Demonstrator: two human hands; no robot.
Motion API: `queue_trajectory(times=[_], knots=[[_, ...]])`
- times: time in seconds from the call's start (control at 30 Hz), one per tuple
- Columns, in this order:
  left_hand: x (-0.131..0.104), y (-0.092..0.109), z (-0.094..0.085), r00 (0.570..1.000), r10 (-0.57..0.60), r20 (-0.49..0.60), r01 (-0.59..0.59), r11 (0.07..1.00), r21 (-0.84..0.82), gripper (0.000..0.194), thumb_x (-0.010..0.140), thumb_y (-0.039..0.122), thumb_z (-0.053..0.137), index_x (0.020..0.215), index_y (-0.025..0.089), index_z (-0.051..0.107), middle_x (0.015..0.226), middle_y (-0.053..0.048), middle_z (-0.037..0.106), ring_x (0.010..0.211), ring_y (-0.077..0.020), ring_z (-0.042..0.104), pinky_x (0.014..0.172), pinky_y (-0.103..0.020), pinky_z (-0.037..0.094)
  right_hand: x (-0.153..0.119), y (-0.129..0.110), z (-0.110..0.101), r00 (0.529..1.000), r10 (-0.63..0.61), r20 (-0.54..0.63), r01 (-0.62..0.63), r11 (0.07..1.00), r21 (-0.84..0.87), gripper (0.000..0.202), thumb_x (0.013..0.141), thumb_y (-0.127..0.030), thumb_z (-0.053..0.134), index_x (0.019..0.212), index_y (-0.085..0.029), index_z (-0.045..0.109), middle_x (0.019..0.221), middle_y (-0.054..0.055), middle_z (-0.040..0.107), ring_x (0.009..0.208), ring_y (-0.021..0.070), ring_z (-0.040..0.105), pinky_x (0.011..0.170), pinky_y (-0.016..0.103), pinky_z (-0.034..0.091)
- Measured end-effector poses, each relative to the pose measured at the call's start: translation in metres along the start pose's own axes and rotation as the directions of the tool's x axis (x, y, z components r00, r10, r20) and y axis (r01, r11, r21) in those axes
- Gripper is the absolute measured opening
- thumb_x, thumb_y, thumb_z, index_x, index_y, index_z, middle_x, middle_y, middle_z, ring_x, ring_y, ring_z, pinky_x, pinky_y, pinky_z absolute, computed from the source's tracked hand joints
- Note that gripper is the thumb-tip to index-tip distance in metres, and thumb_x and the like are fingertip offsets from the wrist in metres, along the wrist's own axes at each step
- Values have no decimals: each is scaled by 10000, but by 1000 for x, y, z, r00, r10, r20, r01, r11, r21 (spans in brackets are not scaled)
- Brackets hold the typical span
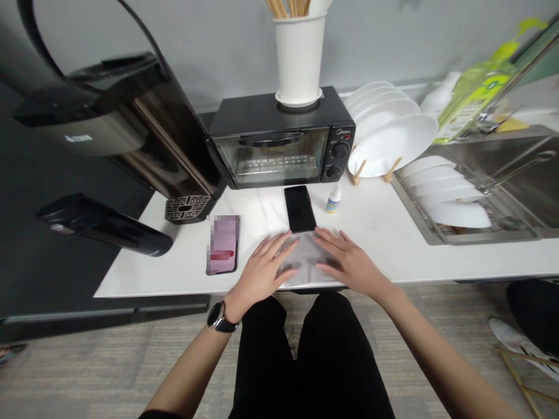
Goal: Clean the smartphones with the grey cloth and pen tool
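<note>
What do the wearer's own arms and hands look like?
Left hand: ungloved; round-faced watch with a black strap on the wrist; bare forearm, black sleeve just visible at the bottom edge. Right hand: ungloved, nothing on the wrist; no sleeve in view. No cables.

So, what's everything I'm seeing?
Sheet: 1, grey, centre
Phone: 1, black, beyond sheet
Second phone: 1, purple-screened, left
Small bottle: 1, white, centre
Oven: 1, black, back
Stick holder: 1, white, on oven
Dispenser: 1, dark, left
Tumbler: 1, dark, left
Plates: several, white, right
Bowls: several, white, right
Sink: 1, silver, right
Pump bottle: 1, green, right
Counter: 1, white, centre
Another person's shoe: 1, white, right
Watch: 1, black, left wrist
Left hand, right hand: 2, bare, centre
Legs: 2, black-clad, below
</note>
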State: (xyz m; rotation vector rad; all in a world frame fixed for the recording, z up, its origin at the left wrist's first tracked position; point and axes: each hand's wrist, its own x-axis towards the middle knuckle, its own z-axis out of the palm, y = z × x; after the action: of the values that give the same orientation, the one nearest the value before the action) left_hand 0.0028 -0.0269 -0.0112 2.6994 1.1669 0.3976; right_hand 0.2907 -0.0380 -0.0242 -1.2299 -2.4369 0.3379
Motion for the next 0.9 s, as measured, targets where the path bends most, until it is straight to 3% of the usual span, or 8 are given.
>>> queue_trajectory(times=[0.2, 0.37, 0.43, 0.5, 0.57, 0.63, 0.73, 0.9], knots=[[24, -13, 5, 997, 17, 78, -20, 999, 46, 654, 1070, 574, 483, 1647, 278, 396, 1764, -83, 289, 1641, -315, 273, 1308, -587, 308, 29, 6, 6, 1000, -8, -15, 8, 999, -33, 642, 1085, -504, 497, 1623, -158, 435, 1663, 173, 446, 1556, 324, 425, 1278, 614, 353], [19, -12, -3, 997, 31, 75, -35, 998, 50, 705, 1071, 568, 484, 1681, 254, 318, 1794, -100, 154, 1666, -306, 179, 1333, -563, 257, 17, 2, 5, 982, 103, -156, -78, 985, 157, 572, 1054, -499, 574, 1552, -219, 532, 1604, 130, 552, 1490, 323, 526, 1251, 569, 413], [10, -7, -5, 991, 65, 117, -69, 997, 25, 700, 1070, 575, 484, 1687, 302, 296, 1798, -65, 152, 1669, -290, 169, 1342, -553, 237, 10, 5, 0, 900, 313, -305, -220, 928, 302, 390, 1044, -491, 592, 1335, -252, 694, 1368, 94, 743, 1277, 298, 703, 1138, 506, 533], [2, -4, -5, 983, 83, 162, -84, 996, -3, 688, 1069, 590, 478, 1683, 337, 296, 1791, -37, 200, 1662, -272, 207, 1343, -544, 238, 14, 15, -4, 745, 495, -447, -305, 849, 431, 302, 1020, -506, 621, 1127, -249, 739, 1140, 74, 801, 1090, 277, 760, 1019, 470, 593], [-3, -5, -2, 981, 81, 179, -79, 997, -19, 672, 1076, 582, 472, 1681, 350, 294, 1784, -30, 232, 1656, -264, 231, 1344, -543, 235, 32, 32, -8, 654, 540, -530, -288, 825, 485, 405, 944, -569, 704, 1171, -233, 701, 1207, 104, 768, 1121, 297, 731, 1013, 497, 579], [-4, -8, 1, 982, 82, 171, -79, 997, -26, 677, 1074, 572, 488, 1682, 348, 292, 1786, -40, 229, 1657, -273, 226, 1343, -550, 231, 57, 49, -11, 703, 484, -521, -221, 845, 487, 629, 869, -634, 756, 1323, -218, 625, 1376, 151, 695, 1219, 326, 684, 1060, 530, 539], [-5, -6, -3, 990, 90, 111, -86, 996, -36, 698, 1061, 544, 541, 1678, 310, 315, 1788, -80, 222, 1658, -302, 217, 1338, -555, 247, 81, 56, -20, 834, 370, -409, -141, 860, 490, 564, 935, -667, 653, 1264, -209, 649, 1295, 146, 731, 1164, 318, 698, 1049, 502, 529], [-10, 28, -33, 994, -56, -94, 31, 967, -252, 534, 1085, 465, 531, 1565, 247, 445, 1422, -102, 690, 1294, -240, 673, 1126, -417, 530, 40, -8, -37, 995, 38, -87, -2, 926, 378, 328, 1096, -475, 468, 1248, -231, 626, 1120, 82, 740, 940, 217, 702, 835, 348, 545]])
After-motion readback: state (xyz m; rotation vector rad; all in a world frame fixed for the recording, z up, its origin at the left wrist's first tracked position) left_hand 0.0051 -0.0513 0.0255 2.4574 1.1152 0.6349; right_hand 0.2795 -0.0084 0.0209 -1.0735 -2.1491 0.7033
